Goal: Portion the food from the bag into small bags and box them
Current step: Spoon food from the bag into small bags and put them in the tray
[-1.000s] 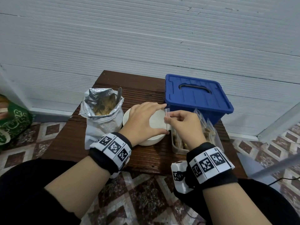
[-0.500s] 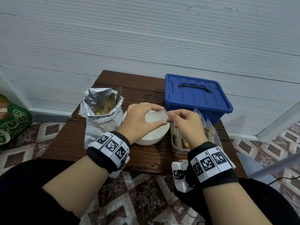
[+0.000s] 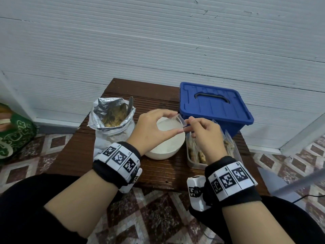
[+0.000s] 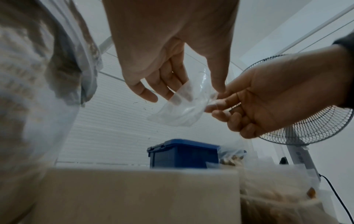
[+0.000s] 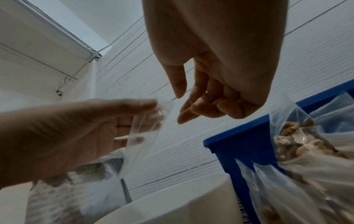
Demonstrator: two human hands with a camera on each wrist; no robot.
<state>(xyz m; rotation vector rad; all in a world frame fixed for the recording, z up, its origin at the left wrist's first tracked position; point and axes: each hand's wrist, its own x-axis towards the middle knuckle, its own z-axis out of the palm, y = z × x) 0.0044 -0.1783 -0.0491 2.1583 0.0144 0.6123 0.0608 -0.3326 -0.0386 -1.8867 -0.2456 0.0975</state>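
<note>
Since the earlier frames, we had lifted the small bag (image 3: 177,121) off the bowl and tilted it upward between our two hands, which had also come up a little.

It was a small clear plastic bag with a zip strip along its mouth, empty and thin enough that our fingers showed through it in the left wrist view (image 4: 184,104).

Our left hand (image 3: 154,131) pinched it, thumb below and forefinger above, the other fingers (image 4: 145,92) loosely curved behind the film. Our right hand (image 3: 204,134) met it at the mouth edge; in the left wrist view its thumb and forefinger were closed on the bag's rim, the remaining fingers curled in. In the right wrist view the right fingers seemed just beside the rim, and we could not tell the contact there. The bag hung in the air above the white bowl (image 3: 168,148), which stood on the brown table (image 3: 77,155).

Left of the bowl stood a foil-lined food bag (image 3: 112,120), open, with brownish food inside and a spoon handle (image 3: 130,103) poking out. Right of the bowl, a clear tub (image 3: 191,161) held filled small bags (image 5: 298,145) of pale brown pieces, standing upright. Behind it sat the blue box (image 3: 212,106), lid on.
</note>
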